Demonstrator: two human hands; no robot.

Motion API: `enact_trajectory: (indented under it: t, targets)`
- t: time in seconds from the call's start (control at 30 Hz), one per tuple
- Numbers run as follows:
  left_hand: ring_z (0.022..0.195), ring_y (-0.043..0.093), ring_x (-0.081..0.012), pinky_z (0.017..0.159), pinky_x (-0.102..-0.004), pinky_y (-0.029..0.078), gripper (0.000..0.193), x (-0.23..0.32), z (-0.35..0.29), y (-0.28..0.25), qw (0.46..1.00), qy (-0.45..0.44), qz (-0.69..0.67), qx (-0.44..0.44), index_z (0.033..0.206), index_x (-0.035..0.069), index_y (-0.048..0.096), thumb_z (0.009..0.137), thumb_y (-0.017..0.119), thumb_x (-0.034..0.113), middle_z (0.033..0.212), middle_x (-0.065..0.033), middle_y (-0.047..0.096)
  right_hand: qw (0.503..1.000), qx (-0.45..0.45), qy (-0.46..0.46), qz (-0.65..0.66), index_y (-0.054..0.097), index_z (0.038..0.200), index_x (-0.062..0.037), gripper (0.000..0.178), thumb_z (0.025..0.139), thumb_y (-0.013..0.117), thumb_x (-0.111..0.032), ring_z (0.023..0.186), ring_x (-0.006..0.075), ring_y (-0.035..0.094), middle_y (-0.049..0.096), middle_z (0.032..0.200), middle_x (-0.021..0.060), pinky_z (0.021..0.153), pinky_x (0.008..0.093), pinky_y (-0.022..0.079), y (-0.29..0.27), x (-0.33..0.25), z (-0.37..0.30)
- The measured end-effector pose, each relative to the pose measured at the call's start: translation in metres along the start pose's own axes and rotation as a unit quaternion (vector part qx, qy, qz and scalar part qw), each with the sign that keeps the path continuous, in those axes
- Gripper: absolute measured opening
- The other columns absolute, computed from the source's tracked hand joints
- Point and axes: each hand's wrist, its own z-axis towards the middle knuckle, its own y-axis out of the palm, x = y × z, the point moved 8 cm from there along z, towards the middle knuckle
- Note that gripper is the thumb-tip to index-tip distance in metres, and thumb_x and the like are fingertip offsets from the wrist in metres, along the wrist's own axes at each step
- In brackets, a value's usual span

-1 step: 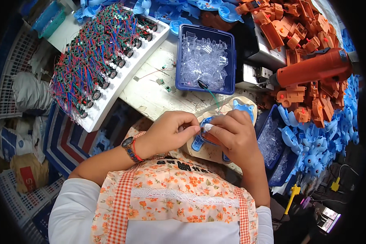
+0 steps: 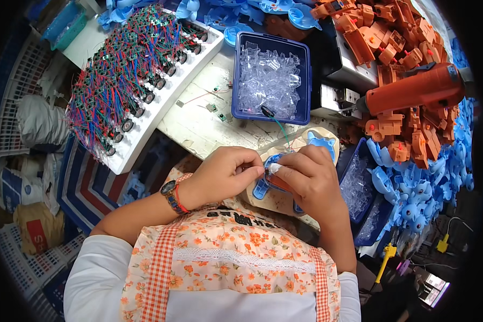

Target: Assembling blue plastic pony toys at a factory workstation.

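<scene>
Close to my body, a beige shaped holder [image 2: 253, 202] carries a blue and orange plastic toy body [image 2: 278, 182]. My right hand [image 2: 312, 174] curls over this toy body, thumb and fingers closed on it, with a white wrap on one digit. At its left side my left hand [image 2: 225, 174] pinches thumb and forefinger together; whatever lies between the tips is too small or hidden. Thin wires run up from the toy body to a small round black speaker [image 2: 267, 111] resting on the rim of a blue bin. A blue plastic shell [image 2: 323, 143] sits at the holder's far right.
The blue bin [image 2: 234, 102] holds clear plastic parts. To the left, a white rack [image 2: 172, 104] bears many wired circuit boards and speakers. An orange electric screwdriver [image 2: 413, 88] lies to the right among orange housings [image 2: 386, 129] and blue toy shells [image 2: 413, 204]. Loose small boards [image 2: 212, 108] dot the table.
</scene>
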Motion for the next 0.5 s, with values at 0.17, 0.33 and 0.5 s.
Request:
enact_trajectory:
  t: [0.17, 0.33, 0.5]
  targets:
    - [0.062, 0.048, -0.0057, 0.054, -0.0231, 0.039, 0.013, 0.004, 0.001, 0.000, 0.999, -0.008, 0.039, -0.006, 0.084, -0.001, 0.062, 0.090, 0.061, 0.010, 0.070, -0.0012, 0.058, 1.000, -0.008, 0.013, 0.004, 0.068, 0.085, -0.0087, 0.019, 0.068, 0.073, -0.015, 0.079, 0.0211, 0.058, 0.067, 0.090, 0.0014, 0.072, 0.0356, 0.042, 0.000, 0.002, 0.000]
    - [0.058, 0.057, -0.0227, 0.055, -0.0327, 0.044, 0.014, 0.027, 0.002, 0.001, 0.979, 0.070, 0.188, 0.020, 0.081, 0.002, 0.061, 0.087, 0.061, 0.014, 0.066, -0.0095, 0.058, 0.999, -0.043, -0.013, -0.014, 0.068, 0.086, -0.0082, 0.017, 0.070, 0.071, -0.013, 0.081, 0.0211, 0.058, 0.067, 0.090, 0.0012, 0.073, 0.0363, 0.043, 0.002, -0.003, 0.001]
    - [0.060, 0.059, -0.0318, 0.055, -0.0391, 0.046, 0.010, 0.042, 0.002, -0.002, 0.935, 0.110, 0.331, 0.066, 0.080, 0.005, 0.059, 0.084, 0.061, 0.015, 0.066, -0.0111, 0.059, 0.994, -0.102, 0.020, -0.035, 0.068, 0.085, -0.0075, 0.016, 0.071, 0.070, -0.013, 0.088, 0.0214, 0.058, 0.063, 0.092, 0.0025, 0.078, 0.0362, 0.042, 0.011, -0.005, 0.000]
